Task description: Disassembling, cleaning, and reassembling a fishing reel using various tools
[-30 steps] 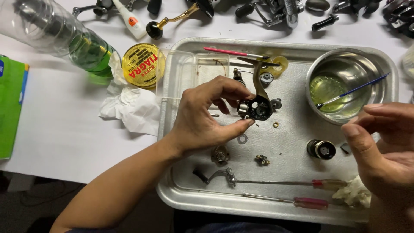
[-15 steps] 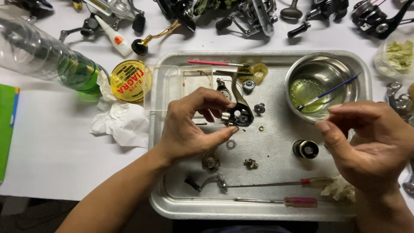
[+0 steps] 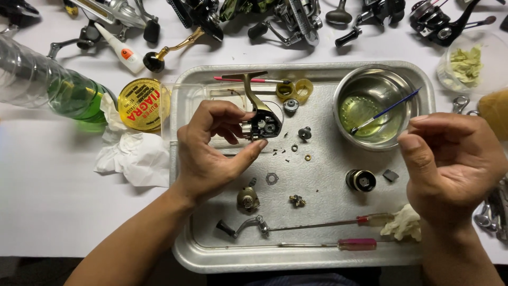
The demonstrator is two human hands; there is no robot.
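I have the reel body (image 3: 262, 123) pinched in my left hand (image 3: 211, 145), thumb underneath and fingers (image 3: 228, 114) curled over the top, its open gear side turned up toward me and its gold-coloured stem pointing away. It hangs just above the metal tray (image 3: 317, 254), up by the tray's far left corner. My right hand (image 3: 450, 159) hovers over the tray's right edge with the fingers drawn together toward the thumb; I cannot tell whether something tiny sits between them.

To do this well, I judge the main thing is to keep the body level and low over the tray, so that anything that slips lands on metal and not on the bench. The loose bits lie close by: small screws and washers (image 3: 288, 151) just right of the body, a flat toothed washer (image 3: 272, 178) below it, a brass gear (image 3: 247, 198) lower still, and a black knurled part (image 3: 361, 180) nearer the tray's right side. I would keep my wrist clear of these when I shift.

The steel bowl (image 3: 378, 106) with greenish fluid and a blue brush (image 3: 386, 111) sits in the tray's far right corner; two red-handled screwdrivers (image 3: 360, 243) lie along its near edge. A steady, light grip should serve better than a hard squeeze.
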